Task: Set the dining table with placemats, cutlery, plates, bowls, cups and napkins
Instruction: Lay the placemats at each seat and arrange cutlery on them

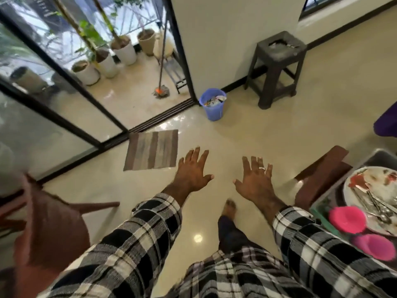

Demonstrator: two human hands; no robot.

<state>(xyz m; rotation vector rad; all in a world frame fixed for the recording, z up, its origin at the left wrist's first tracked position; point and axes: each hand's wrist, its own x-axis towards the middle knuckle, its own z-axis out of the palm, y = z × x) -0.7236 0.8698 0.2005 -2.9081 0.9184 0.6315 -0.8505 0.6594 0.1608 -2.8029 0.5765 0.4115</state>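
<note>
Both my hands are stretched out in front of me over the cream floor, fingers spread and holding nothing. My left hand (192,172) is in the middle of the view; my right hand (254,179), with a ring, is beside it. At the right edge a corner of the dining table (322,209) shows. On it lies a patterned plate (365,186) with several pieces of metal cutlery (377,206) across it. Two pink cups (347,219) (374,247) stand in front of the plate. My right hand is well left of the table.
A brown chair (322,175) stands by the table at right and another brown chair (45,229) at lower left. Ahead are a striped mat (151,150), a blue waste bin (212,104), a dark plastic stool (277,67) and sliding glass doors (64,87) with potted plants behind.
</note>
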